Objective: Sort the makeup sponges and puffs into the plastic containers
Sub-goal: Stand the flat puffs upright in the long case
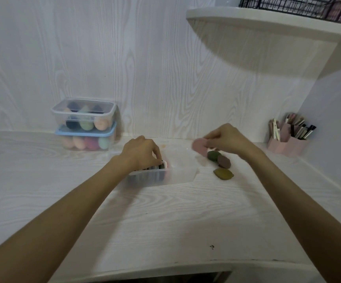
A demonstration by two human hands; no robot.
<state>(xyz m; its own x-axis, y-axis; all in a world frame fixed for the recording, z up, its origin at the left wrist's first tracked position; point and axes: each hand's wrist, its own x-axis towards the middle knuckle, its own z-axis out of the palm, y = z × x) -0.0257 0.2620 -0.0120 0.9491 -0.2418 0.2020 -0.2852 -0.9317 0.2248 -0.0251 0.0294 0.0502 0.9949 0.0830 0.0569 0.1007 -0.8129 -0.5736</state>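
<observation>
A clear open plastic container sits mid-table. My left hand rests in its left end, fingers pressing a row of upright puffs. My right hand hovers right of the container and pinches a pink puff. Below it three puffs lie on the table: a dark green puff, a brown puff and an olive puff. At the back left, a clear lidded box of egg-shaped sponges is stacked on a blue-lidded box of sponges.
A pink holder with brushes and pencils stands at the back right against the wall. A white curved shelf carrying a black wire basket overhangs the right side. The table's front edge curves near me.
</observation>
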